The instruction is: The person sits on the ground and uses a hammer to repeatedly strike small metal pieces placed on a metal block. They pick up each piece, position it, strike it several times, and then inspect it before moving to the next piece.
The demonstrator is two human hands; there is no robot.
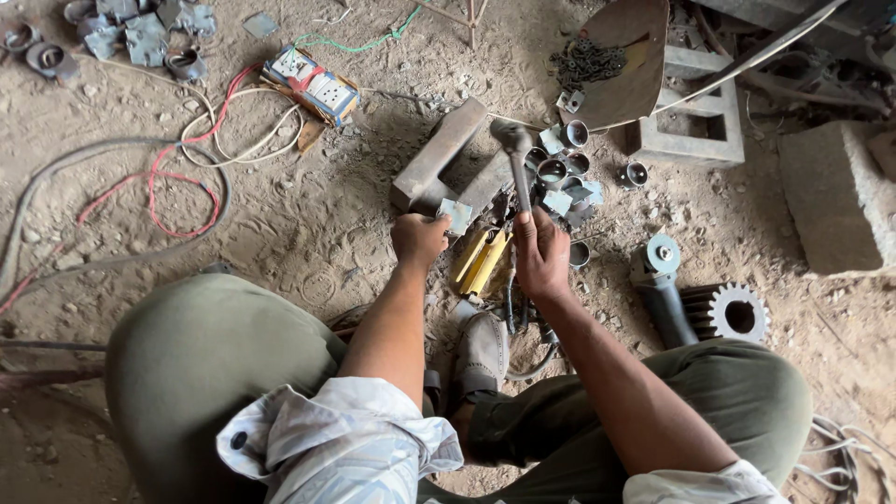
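While the left hand (418, 238) pinches a small square metal plate (457, 215) between closed fingers, the plate rests at the near end of a rusty steel block (437, 154) lying on the dirt floor (308, 233). Right hand (541, 254): fingers wrapped closed around the handle of a hammer (516, 159), head raised above the block and just beyond the plate.

Just beside the hands, toward the person: a yellow tool (482, 261) lying flat on the ground, between the two wrists. One sandalled foot (482, 355) below it.

Right of the hammer: a cluster of short metal rings and small square plates (565, 177), heaped loosely, some rings on their sides. One ring (637, 174) apart from the heap, near a concrete block (695, 131).

Further right: an angle grinder (661, 280) lying by the right forearm, and a toothed gear (737, 313) just beside it.

Beyond the heap: a shovel blade (625, 70) carrying a length of chain (586, 63).

Left of the steel block: a power strip (311, 86) with white, red and green cables (187, 159) looped over the dirt. Far upper left: a second pile of rings and plates (131, 33), well apart from the hands.

Person seated low, knees spread, olive trousers (205, 355), light sleeves rolled.
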